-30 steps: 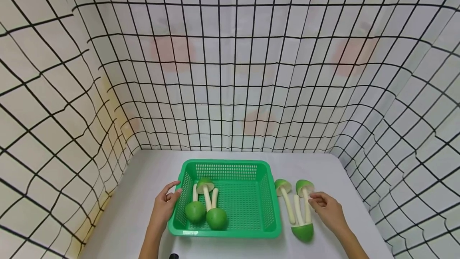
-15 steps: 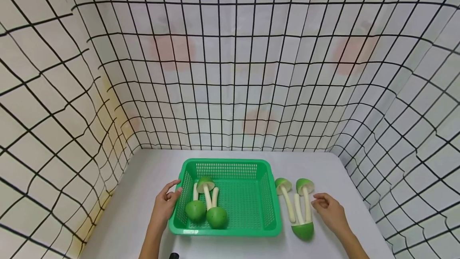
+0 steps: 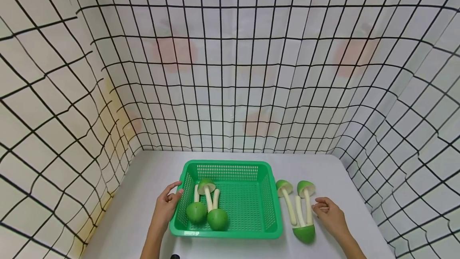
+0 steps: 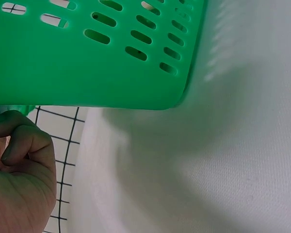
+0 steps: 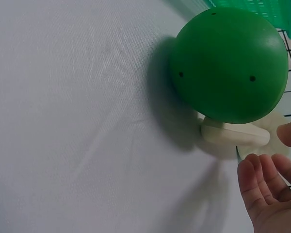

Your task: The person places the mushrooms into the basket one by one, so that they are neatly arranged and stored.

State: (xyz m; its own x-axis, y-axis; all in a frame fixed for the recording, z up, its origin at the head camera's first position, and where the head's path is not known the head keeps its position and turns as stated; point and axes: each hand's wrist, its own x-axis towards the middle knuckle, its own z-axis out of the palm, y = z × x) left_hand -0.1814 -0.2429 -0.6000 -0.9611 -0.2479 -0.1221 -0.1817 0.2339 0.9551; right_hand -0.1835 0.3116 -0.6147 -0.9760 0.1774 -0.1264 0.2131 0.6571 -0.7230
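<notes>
White material covered the worktop (image 3: 125,203); toward its near edge, left of centre, was a black object (image 3: 175,256), too little in view to identify. On the near right part of the worktop, beside the basket (image 3: 248,234), the near mushroom (image 3: 304,233) had its green cap toward the near edge and its stem between those of the left mushroom (image 3: 288,205) and the right mushroom (image 3: 308,205). The right hand (image 3: 330,215) was just beside the right mushroom's stem, thumb and fingertips apart, nothing pinched; contact could not be confirmed. A sound hold appeared to require thumb and fingertips on opposite sides of that stem, close to the cap, where most weight probably lay. Approach from the worktop's right edge was judged preferable, to avoid disturbing the near mushroom's stem. The left hand (image 3: 166,207) was at the basket's left rim, thumb and forefinger apart; whether they pressed it could not be told. Light steadying there was judged sufficient. Inside, toward the basket's left side, lay two near-capped mushrooms (image 3: 217,220) and one far-capped mushroom (image 3: 206,188). Beyond the worktop's far edge rose black netting (image 3: 236,63).
</notes>
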